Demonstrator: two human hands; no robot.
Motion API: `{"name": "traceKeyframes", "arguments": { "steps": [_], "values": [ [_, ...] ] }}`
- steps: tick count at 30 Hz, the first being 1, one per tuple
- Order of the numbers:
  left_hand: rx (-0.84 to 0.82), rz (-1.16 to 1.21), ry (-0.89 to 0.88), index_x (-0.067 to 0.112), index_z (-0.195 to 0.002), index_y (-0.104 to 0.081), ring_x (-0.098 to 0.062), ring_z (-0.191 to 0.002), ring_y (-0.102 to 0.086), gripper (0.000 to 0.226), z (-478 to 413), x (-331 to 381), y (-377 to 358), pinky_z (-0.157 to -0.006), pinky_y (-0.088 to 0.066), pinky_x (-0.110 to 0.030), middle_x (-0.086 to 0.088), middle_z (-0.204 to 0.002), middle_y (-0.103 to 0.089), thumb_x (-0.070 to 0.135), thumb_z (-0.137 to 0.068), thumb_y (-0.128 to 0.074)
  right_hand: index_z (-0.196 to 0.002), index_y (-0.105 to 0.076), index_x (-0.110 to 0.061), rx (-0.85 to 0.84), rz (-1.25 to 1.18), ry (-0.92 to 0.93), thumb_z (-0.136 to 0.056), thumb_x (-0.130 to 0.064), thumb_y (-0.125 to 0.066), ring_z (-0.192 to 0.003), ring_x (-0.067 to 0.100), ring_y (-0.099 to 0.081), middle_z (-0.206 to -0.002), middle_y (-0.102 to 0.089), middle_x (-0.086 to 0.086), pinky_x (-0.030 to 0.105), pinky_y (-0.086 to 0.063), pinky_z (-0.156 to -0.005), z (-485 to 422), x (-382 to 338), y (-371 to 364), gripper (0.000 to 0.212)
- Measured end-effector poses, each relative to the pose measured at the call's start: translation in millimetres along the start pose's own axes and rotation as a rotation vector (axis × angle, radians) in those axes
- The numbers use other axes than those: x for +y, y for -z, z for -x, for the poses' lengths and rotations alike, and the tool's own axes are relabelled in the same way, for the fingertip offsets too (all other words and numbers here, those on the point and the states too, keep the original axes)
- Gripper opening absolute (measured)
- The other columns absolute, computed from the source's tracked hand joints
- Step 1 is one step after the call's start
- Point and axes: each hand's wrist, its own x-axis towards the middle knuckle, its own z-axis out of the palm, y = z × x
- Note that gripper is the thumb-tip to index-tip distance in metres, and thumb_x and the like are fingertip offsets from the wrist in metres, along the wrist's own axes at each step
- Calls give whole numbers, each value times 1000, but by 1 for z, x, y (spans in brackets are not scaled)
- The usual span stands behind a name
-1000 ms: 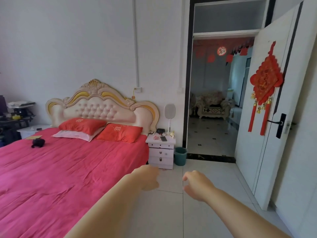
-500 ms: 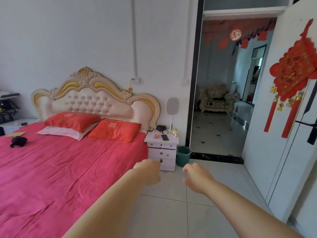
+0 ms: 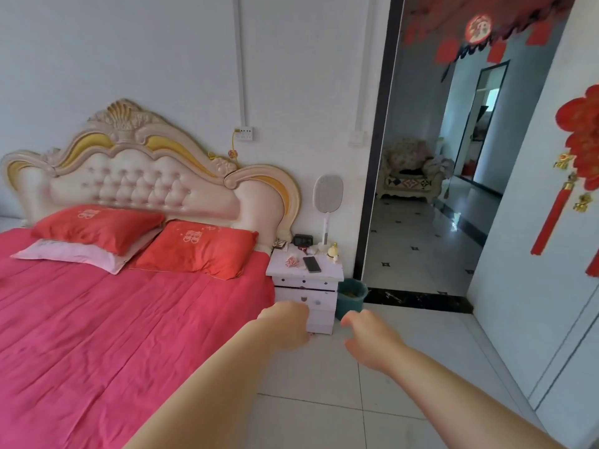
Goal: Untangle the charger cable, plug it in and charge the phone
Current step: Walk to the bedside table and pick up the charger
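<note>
A dark phone [image 3: 311, 264] lies flat on the white nightstand [image 3: 334, 273] beside the bed. Just left of it sits a small pink-and-white bundle [image 3: 291, 261] that may be the coiled cable; I cannot tell for sure. A white wall socket [image 3: 243, 133] is mounted above the headboard, with a yellow cord hanging from it. My left hand [image 3: 287, 325] and my right hand [image 3: 369, 338] reach forward low in the view, short of the nightstand. Both have loosely curled fingers and hold nothing.
The bed [image 3: 113, 319] with a pink cover and red pillows fills the left. A teal bin [image 3: 351, 298] stands right of the nightstand. A clock [image 3: 303, 239] and a racket-shaped swatter [image 3: 327, 202] stand on it. An open doorway [image 3: 421, 222] and a white door [image 3: 551, 254] are on the right.
The view has moved closer to the nightstand and the bed. Both hands stay stretched forward with nothing in them.
</note>
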Motion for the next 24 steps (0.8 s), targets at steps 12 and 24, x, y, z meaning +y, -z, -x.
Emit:
{"name": "traceKeyframes", "arguments": {
  "steps": [12, 24],
  "values": [
    [17, 62, 63, 9, -128, -45, -29, -110, -51, 44, -218, -49, 52, -86, -44, -36, -12, -122, -53, 24, -88, -51, -128, -46, -21, -16, -119, 30, -89, -14, -46, -107, 21, -52, -129, -47, 4, 28, -43, -79, -243, 54, 14, 40],
    [-61, 73, 70, 10, -132, -42, -29, -115, -48, 47, -406, -109, 68, -94, -43, -40, -12, -128, -49, 26, -89, -51, -127, -46, -20, -106, -108, 16, -89, -17, -49, -109, 20, -53, -129, -49, 5, 32, -47, -89, -441, 77, 2, 38]
  ]
}}
